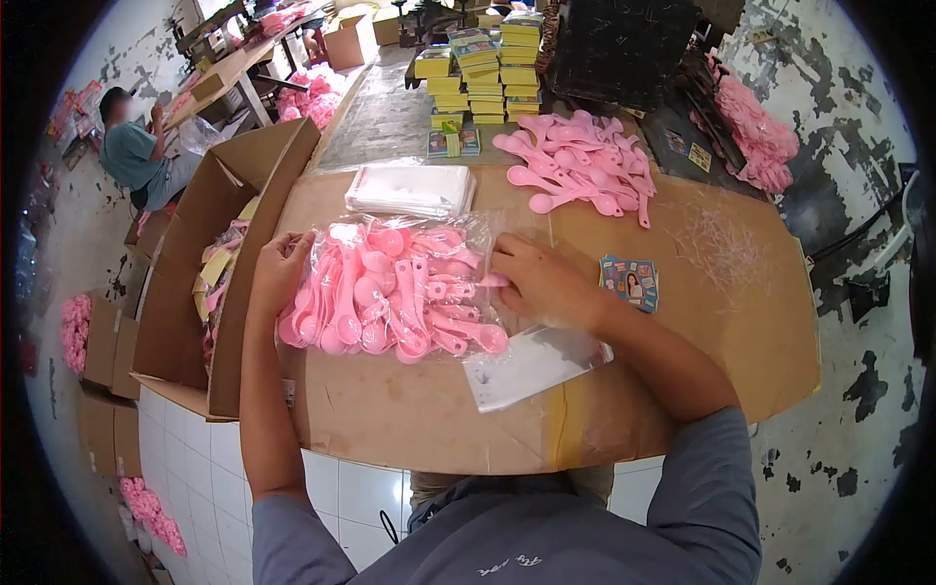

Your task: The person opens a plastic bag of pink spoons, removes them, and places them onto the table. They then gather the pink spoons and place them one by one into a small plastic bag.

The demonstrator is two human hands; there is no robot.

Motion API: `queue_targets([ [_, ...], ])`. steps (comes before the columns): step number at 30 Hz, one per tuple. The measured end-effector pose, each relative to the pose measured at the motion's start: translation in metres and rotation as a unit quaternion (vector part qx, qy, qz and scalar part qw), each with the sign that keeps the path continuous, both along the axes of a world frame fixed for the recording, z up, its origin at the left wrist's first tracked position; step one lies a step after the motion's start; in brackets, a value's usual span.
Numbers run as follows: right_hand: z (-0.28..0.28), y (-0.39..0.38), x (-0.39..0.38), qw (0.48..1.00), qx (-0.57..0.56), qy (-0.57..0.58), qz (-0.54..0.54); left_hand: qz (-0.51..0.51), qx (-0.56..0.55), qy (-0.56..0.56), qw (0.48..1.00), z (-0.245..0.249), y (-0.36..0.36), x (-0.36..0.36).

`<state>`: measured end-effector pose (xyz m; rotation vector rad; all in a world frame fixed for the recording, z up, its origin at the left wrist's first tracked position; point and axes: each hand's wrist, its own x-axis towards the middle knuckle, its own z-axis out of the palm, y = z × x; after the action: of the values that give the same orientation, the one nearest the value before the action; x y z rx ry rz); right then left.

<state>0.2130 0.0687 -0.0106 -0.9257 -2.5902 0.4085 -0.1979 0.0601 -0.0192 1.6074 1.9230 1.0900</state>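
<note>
Left hand [283, 265] pinches the clear plastic bag [392, 289], steadying it, I'd guess, while the right hand [536, 278] grips a pink spoon [494, 280].

Half the pink spoons [376, 292] are buried under the others in that clear bag [478, 226] at 9 o'clock, and glare eats a few more. Left hand [283, 268], out past it at 9: fingers curled inward, so the tips are mostly lost. Right hand [534, 278], just off centre toward 2: honestly can't tell how its fingertips meet the bag. Print on the cards [629, 283] at 3 o'clock is too tiny to read. Carton [185, 336], also 9: walls hide part of the contents. Coworker [136, 151] at 10: head's blurred. Shirt [575, 541] at 6 is cut off by the bottom edge, black panel [614, 49] at 1 by the top.
</note>
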Motion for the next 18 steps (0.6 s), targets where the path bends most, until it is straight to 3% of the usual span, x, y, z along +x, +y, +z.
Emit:
queue_targets([
  [4, 0.012, 0.001, 0.007, 0.997, -0.077, 0.017, -0.009, 0.000, -0.001, -0.005, 1.000, 0.000, 0.000, -0.001],
  [7, 0.000, 0.000, 0.002, 0.999, -0.004, 0.025, -0.047, -0.001, 0.003, -0.010, 1.000, 0.001, 0.000, 0.002],
  [10, 0.001, 0.003, 0.005, 0.998, 0.002, 0.010, -0.058, 0.000, 0.003, -0.021, 1.000, 0.001, -0.002, 0.003],
  [13, 0.013, 0.010, 0.020, 0.988, -0.138, 0.037, -0.052, -0.003, 0.000, -0.021, 1.000, 0.001, 0.000, 0.000],
  [18, 0.035, 0.032, 0.049, 0.986, -0.166, -0.006, -0.010, -0.005, 0.004, -0.026, 1.000, -0.003, 0.001, -0.002],
])
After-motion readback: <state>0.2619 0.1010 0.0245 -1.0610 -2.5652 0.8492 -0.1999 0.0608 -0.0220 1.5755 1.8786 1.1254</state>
